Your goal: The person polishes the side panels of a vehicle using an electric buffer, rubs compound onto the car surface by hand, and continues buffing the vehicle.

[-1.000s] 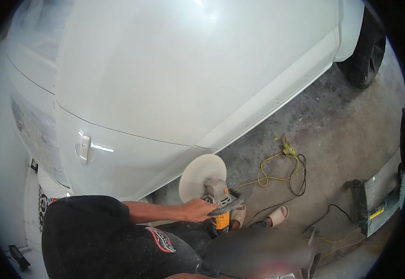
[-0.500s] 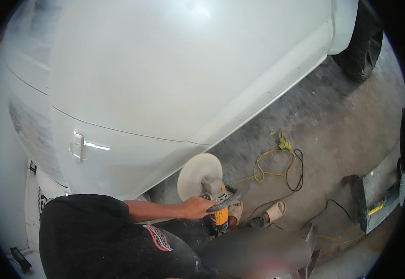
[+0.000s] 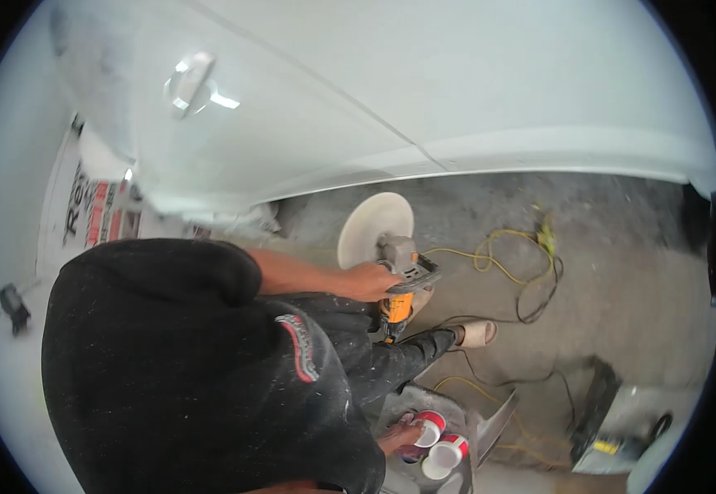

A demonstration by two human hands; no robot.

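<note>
My left hand (image 3: 372, 282) is closed around the black loop handle of an orange and grey polisher (image 3: 399, 306). The polisher's broad, round white pad (image 3: 374, 229) faces the lower edge of the white car door (image 3: 309, 123), apart from it. Low in the view, my right hand (image 3: 401, 435) has its fingers against a round red-and-white container (image 3: 430, 428), apparently gripping it. A second red-and-white container (image 3: 447, 454) stands beside it on a grey, dusty tray-like surface (image 3: 407, 403). Part of the right hand's grip is hidden.
A yellow cord (image 3: 490, 247) and a black cord (image 3: 531, 317) lie looped on the concrete floor (image 3: 621, 288). A grey box-like unit (image 3: 638, 428) is at lower right. Printed sheeting (image 3: 95, 202) and a lamp-like black object (image 3: 14, 309) are at left.
My view has turned and shifted, so the door and handle appear higher. The polisher stays in my left hand. My right hand and the containers, blurred over before, now show.
</note>
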